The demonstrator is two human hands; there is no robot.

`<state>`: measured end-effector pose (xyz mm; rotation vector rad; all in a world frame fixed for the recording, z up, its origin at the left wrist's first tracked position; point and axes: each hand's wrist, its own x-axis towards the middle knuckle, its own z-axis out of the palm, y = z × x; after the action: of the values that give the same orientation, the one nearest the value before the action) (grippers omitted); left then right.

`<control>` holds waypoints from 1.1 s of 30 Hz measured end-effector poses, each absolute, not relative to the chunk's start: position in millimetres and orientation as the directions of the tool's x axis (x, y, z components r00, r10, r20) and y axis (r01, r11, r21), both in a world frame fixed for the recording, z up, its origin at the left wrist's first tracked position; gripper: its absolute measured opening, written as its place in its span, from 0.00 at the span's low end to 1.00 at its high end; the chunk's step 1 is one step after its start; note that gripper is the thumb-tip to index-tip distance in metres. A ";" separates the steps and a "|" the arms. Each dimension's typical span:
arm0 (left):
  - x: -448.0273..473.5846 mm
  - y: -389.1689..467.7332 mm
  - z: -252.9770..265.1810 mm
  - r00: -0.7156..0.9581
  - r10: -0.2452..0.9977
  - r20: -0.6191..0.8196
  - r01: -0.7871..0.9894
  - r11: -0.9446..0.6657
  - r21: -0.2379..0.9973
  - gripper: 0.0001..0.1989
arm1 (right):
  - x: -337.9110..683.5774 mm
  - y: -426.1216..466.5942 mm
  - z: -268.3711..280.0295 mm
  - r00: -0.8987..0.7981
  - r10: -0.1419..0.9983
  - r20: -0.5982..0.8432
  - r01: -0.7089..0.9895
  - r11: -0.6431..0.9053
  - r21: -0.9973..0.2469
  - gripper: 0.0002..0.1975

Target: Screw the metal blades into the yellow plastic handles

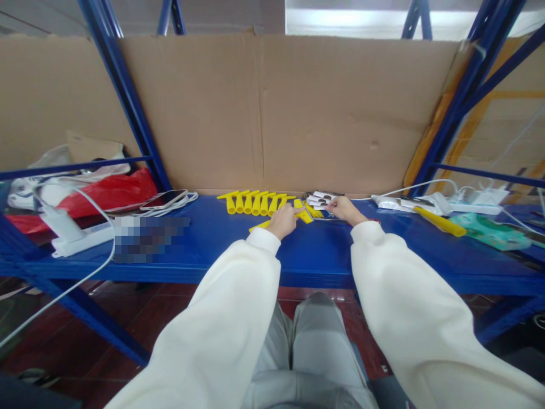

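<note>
My left hand is wrapped round the handle of a yellow scraper-like tool; its flat yellow head shows to the right of my fingers, and the handle end sticks out on the left. A row of several matching yellow tools lies just behind, round handle ends toward me. With fingers pinched, my right hand is beside a small pile of white and dark printed packets; what it grips is too small to tell. More yellow pieces lie between the hands, partly hidden.
All this lies on a blue metal shelf with cardboard behind. On the left are a red bag, a white power strip and cables. A yellow handle, a green packet and white chargers lie right.
</note>
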<state>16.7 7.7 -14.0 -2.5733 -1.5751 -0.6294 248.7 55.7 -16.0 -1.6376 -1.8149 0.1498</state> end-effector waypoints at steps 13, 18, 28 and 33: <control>25.6 8.3 -19.3 0.413 0.797 0.441 0.843 -0.517 0.146 0.22 | 201.4 40.1 -21.4 -0.237 0.862 0.449 0.569 0.498 -0.654 0.07; 25.4 8.6 -19.9 0.395 0.799 0.453 0.843 -0.511 0.166 0.22 | 200.7 41.1 -24.5 -0.232 0.865 0.446 0.609 0.486 -0.626 0.05; 25.5 6.0 -16.9 0.392 0.809 0.438 0.850 -0.501 0.164 0.22 | 193.5 38.6 -25.4 -0.144 0.909 0.391 0.667 0.381 -0.640 0.05; 24.9 4.3 -15.8 0.387 0.817 0.428 0.860 -0.487 0.153 0.23 | 191.9 34.5 -24.0 -0.141 0.893 0.427 0.697 0.396 -0.598 0.04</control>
<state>24.9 4.3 -15.8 -2.5371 -1.5385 -0.6983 191.9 34.5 -24.0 -1.3640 -1.9002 0.3306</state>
